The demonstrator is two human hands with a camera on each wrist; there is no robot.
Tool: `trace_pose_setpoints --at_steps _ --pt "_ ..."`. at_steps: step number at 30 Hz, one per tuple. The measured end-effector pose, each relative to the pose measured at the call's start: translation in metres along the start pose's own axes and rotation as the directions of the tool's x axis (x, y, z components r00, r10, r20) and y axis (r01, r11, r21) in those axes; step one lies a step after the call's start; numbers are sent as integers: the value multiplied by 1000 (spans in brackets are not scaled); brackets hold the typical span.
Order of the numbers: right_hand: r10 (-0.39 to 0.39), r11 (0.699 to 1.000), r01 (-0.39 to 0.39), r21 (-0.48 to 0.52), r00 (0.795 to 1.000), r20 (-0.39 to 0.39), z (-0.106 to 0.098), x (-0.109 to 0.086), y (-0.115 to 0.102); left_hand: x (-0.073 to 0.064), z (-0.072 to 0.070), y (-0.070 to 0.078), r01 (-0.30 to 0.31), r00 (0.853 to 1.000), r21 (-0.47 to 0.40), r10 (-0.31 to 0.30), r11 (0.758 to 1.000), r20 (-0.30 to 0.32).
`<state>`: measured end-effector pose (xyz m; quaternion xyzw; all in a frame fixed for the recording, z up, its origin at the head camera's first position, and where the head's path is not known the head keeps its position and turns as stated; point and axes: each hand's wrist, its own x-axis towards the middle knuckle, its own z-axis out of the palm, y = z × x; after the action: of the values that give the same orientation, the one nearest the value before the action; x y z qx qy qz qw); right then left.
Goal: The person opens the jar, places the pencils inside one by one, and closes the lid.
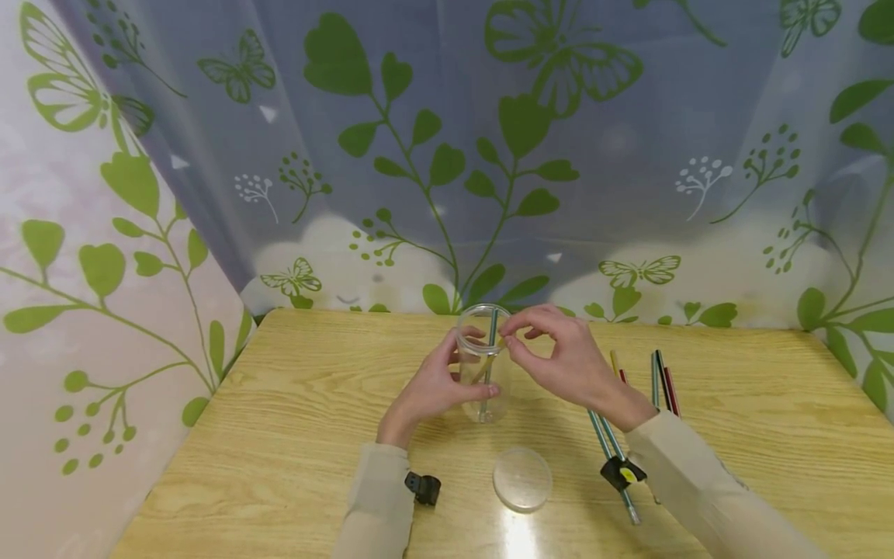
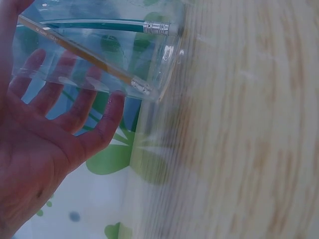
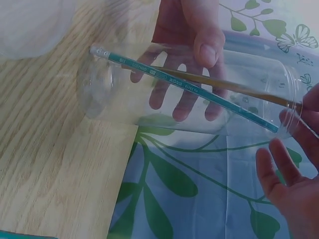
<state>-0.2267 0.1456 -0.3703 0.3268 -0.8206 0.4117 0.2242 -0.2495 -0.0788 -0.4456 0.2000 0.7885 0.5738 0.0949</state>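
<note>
A clear plastic jar [image 1: 497, 407] stands upright on the table, with my left hand [image 1: 433, 384] gripping its side, fingers behind and thumb in front. Inside leans a teal pencil [image 3: 219, 102], eraser end down, its upper end near the rim. My right hand [image 1: 566, 357] is at the jar's mouth and pinches the upper end of a yellow pencil [image 3: 239, 88]. Most of that pencil is inside the jar, slanting across the teal one, its eraser end [image 2: 142, 85] low near the base. The right wrist view shows the other right fingers spread beside the rim.
A round clear lid [image 1: 522, 480] lies on the wooden table [image 1: 293, 435] in front of the jar. To the right, partly under my right forearm, lie several pencils: teal ones [image 1: 601, 435], a black one [image 1: 661, 373], a red one [image 1: 672, 388]. A patterned curtain [image 1: 419, 217] hangs behind.
</note>
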Motion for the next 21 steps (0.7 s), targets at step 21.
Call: trace_pose_setpoints --at_steps 21 --pt "122 991 -124 -59 992 -36 -40 -33 31 -1 0 0 -3 1000 6 3 1000 -3"
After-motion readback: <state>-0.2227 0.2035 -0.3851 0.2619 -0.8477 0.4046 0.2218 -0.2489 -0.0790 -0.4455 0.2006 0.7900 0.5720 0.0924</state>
